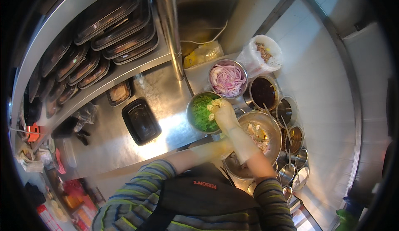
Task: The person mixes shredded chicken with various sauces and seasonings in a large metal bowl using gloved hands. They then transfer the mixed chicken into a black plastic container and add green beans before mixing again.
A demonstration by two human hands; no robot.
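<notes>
My right hand (220,109), in a pale translucent glove, is over a steel bowl (189,118) of chopped leafy green herbs (202,111). Its fingers curl at the herbs' right side; whether they pinch any is not clear. Below it, my gloved left hand (229,148) passes under the right forearm at the near-left side of a large metal mixing bowl (276,137). The forearm hides its fingers. Inside the mixing bowl lie pale food pieces (257,134) with sauce. Behind the herbs, another steel bowl holds sliced red onion (227,78).
A black plastic tray (141,122) sits on the steel counter (109,137). Lidded containers (124,34) are stacked on the shelf at left. Along the right stand a dark-liquid pot (263,90), several sauce containers (293,137) with utensils, and a bag-lined tub (260,56). A metal post (173,44) rises behind.
</notes>
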